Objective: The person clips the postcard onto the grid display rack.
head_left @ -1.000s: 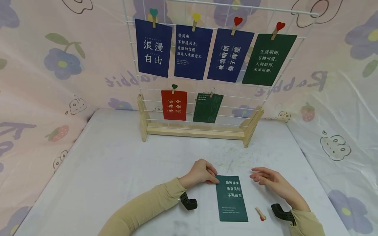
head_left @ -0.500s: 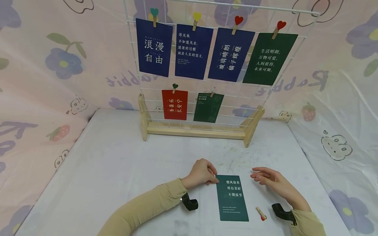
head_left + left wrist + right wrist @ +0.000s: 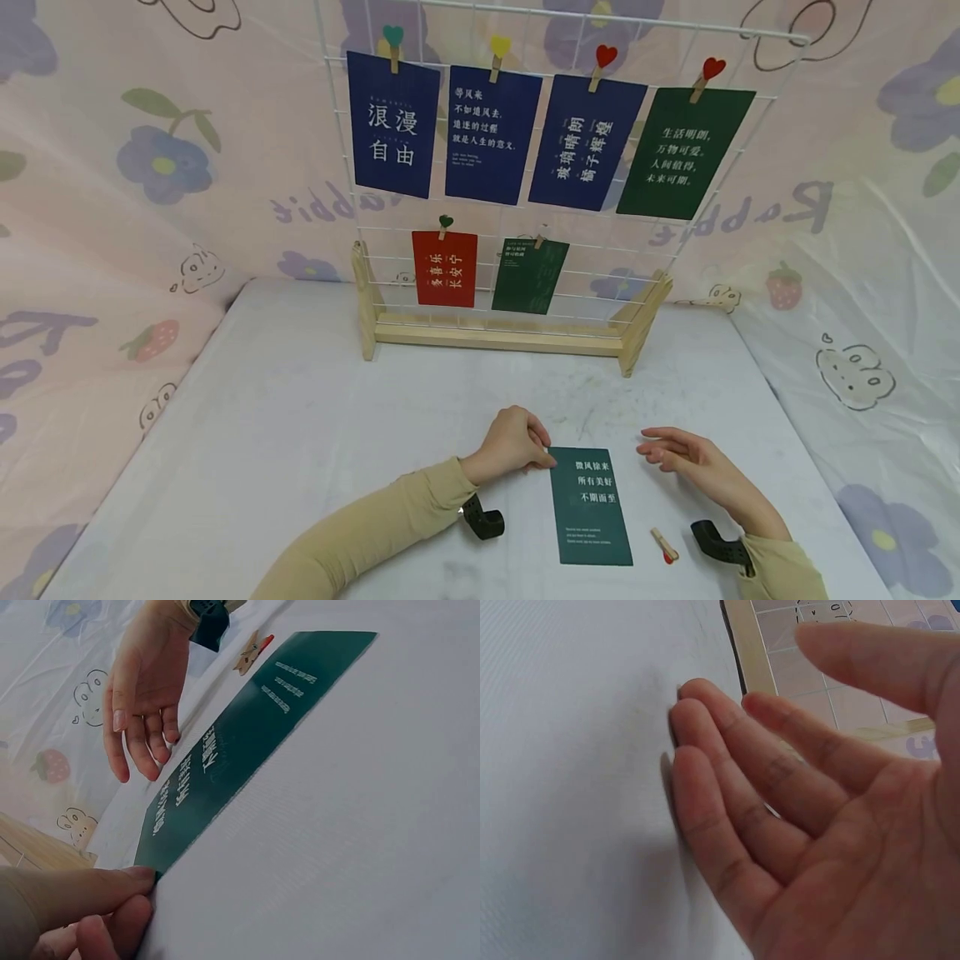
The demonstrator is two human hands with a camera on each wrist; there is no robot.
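A dark green card with white writing lies on the white table. My left hand pinches its far left corner between thumb and fingers; the left wrist view shows the thumb over that corner. To the right of the card, my right hand rests with relaxed fingers and palm turned inward, holding nothing. In the right wrist view its fingers are loosely extended along the table surface. A small wooden clothespin with a red heart lies between the card and my right wrist.
Behind the hands stands a white wire grid rack on a wooden base. Blue cards, green cards and a red card hang there from heart clothespins. Patterned cloth surrounds the white table.
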